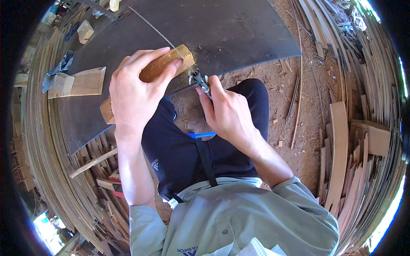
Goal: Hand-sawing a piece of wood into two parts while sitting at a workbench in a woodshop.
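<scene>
From where I sit, I have the left hand (136,85) wrapped over the wooden block (160,67), thumb along the near side and fingers across the far one, so that grip is filled and looks firm. The block lies on the dark tabletop (243,34), near its front edge, one end toward the right hand (229,106). That hand is curled round a grey metal tool (200,82), just beside the block's end. A thin rod (154,29) crosses the top of the block, roughly in line with the tool (one piece or two, I cannot tell from up here). To work it well, I would press the block flat, move the left thumb tip clear of the rod's line, stroke lightly and evenly, and brush off the pale dust (197,58) so the contact shows.
</scene>
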The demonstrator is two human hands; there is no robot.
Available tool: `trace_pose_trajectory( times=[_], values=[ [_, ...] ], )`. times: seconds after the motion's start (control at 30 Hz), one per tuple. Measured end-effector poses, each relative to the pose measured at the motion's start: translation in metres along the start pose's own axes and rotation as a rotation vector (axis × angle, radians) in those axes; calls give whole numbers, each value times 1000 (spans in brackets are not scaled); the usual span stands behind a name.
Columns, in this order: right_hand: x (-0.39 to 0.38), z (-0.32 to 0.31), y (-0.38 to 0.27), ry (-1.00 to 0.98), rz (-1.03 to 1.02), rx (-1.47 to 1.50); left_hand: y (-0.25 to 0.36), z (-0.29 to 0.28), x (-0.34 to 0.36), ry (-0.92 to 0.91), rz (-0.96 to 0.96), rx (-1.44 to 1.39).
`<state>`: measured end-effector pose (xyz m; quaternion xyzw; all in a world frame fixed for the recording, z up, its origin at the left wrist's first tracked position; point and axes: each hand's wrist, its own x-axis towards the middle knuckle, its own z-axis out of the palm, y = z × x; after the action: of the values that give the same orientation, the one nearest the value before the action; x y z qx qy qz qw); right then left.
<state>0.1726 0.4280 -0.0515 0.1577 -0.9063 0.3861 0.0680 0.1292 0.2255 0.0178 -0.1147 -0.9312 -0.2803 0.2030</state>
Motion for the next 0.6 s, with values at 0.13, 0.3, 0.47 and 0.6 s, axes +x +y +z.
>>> trace_pose_trajectory(
  times=[0.13,0.3,0.47,0.6],
  values=[
    [-2,3,-1,19,3,7,-2,2,-1,7,-6,0],
    [-3,8,-2,9,31,24,0,3,0,-1,-19,-2],
    [-7,9,-3,11,48,76,1,1,0,-2,-7,-11],
    [-28,11,-2,-12,87,94,-1,2,-3,33,112,101]
  ],
)
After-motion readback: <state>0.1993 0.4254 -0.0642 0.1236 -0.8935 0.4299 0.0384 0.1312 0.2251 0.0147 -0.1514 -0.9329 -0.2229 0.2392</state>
